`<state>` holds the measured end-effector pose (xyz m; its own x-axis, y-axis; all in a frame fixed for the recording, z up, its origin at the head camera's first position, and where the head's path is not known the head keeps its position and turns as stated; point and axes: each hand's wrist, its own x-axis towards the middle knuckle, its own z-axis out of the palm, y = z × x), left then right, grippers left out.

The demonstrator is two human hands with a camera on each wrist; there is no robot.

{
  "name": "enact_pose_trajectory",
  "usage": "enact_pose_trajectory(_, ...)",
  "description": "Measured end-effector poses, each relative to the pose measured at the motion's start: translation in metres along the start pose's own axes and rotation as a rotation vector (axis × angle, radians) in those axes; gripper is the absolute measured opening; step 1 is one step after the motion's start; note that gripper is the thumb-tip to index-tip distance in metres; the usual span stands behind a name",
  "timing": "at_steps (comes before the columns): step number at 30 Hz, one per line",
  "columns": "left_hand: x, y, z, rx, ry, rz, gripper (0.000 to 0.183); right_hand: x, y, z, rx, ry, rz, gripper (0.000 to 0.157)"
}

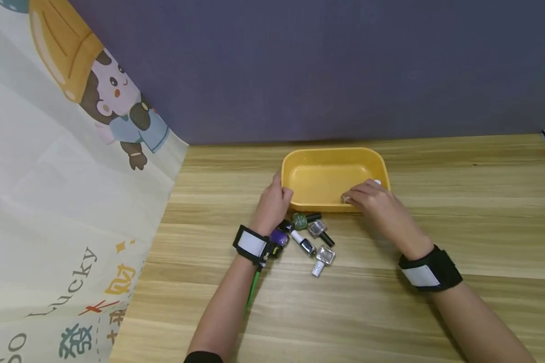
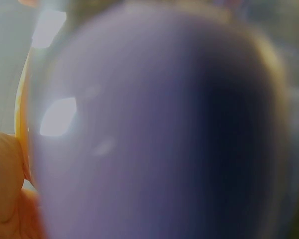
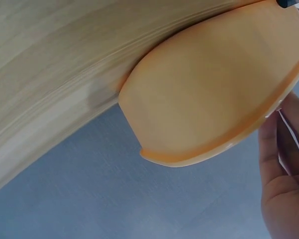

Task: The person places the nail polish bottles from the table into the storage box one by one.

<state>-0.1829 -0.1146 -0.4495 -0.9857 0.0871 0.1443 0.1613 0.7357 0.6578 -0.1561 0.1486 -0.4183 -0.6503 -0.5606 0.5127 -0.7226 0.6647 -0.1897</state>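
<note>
A yellow plastic tray [image 1: 331,207] sits on the table by the back wall. My left hand [image 1: 272,202] grips its left rim; in the left wrist view part of that hand [image 2: 7,184] shows at the tray's edge. Over the front right corner, my right hand [image 1: 374,204] pinches a small nail polish bottle [image 1: 344,199], mostly hidden by the fingers. Something white [image 1: 377,182] peeks out behind the knuckles; I cannot tell whether it belongs to that bottle. In the right wrist view the fingers [image 3: 269,149] are at the tray's rim.
Several nail polish bottles lie in front of the tray: green [image 1: 300,221], purple [image 1: 279,237], dark with a white cap [image 1: 307,246], and two glittery silver ones [image 1: 318,228]. Purple blurs most of the left wrist view. A printed cloth [image 1: 72,201] hangs left, a dark wall [image 1: 336,70] behind.
</note>
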Motion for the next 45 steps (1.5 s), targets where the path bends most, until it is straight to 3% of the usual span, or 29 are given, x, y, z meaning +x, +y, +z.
enact_pose_trajectory(15, -0.001, 0.0, 0.002, -0.008, -0.01, 0.001, 0.056, 0.003, 0.005, 0.004, -0.015, -0.03, -0.011, 0.01)
enact_pose_trajectory(30, 0.001, -0.001, 0.001, -0.007, -0.001, 0.002, 0.056, 0.009, 0.005, 0.0, -0.023, 0.01, -0.019, 0.016)
enact_pose_trajectory(39, 0.001, 0.0, 0.0, -0.003, -0.005, -0.002, 0.056, 0.016, -0.011, -0.009, 0.006, 0.091, -0.053, 0.02)
enact_pose_trajectory(45, -0.001, 0.001, -0.001, -0.001, -0.01, 0.005, 0.056, 0.017, -0.022, -0.006, 0.006, 0.1, -0.089, 0.018)
